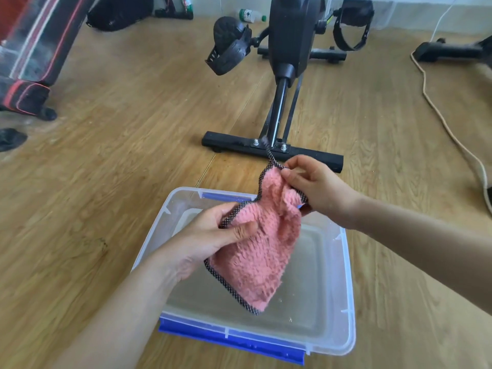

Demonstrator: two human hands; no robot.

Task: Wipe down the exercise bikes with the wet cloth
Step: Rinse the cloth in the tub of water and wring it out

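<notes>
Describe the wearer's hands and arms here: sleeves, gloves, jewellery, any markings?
No gloves on the left hand or the right hand, and no rings on the fingers that show. Neither wrist carries a watch or band. The left forearm and the right forearm are uncovered up to the frame edge, so no sleeve shows. No tape or markings visible.

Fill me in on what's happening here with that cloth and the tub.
A person is holding a pink cloth up over a clear plastic tub that sits on the wooden floor and seems to hold some water. The left hand grips the cloth's side edge, and the right hand pinches its top corner by the loop. The exercise bike stands just beyond the tub, and the cloth is not touching it.
</notes>
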